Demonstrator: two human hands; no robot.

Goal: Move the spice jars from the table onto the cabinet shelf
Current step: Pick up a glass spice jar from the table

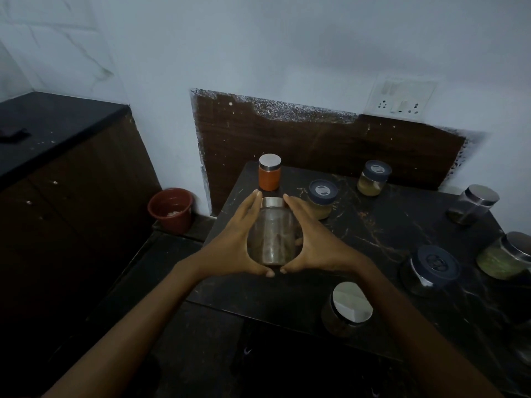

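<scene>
Two hands clasp one clear jar (271,234) with a steel lid: left hand (230,242) on its left side, right hand (313,242) on its right. The fingers (250,202) of both lie fairly straight up the glass, tips reaching the lid, and the thumbs (265,272) hook round the near base, almost touching each other. The jar is upright, its contents dark, sparse and hard to make out. It is over the left part of the dark marbled table (373,225); cannot tell if its base touches the top or is just off it. Just beyond the left fingertips stands an orange jar (269,173) with a steel lid, at the table's far left corner. Just right of the right fingertips is a near blue-lid jar (321,199) with tan powder, partly hidden behind that hand. Further right and beyond it is a far blue-lid jar (373,178), also tan. Well right of the fingers is a steel-lid jar (474,205), and closer in a green-fill jar (505,257) cut by the frame edge. Right of the right wrist is a dark blue-lid jar (431,268). Nearer than the thumbs, to the right, is a shiny-lid jar (349,308). Left of the left hand, off the table, a red bucket (171,211) sits by the wall, with a dark cabinet (57,124) further left. Beyond the fingertips is a brown wall panel (316,139), with a socket (402,96) above its right part.
</scene>
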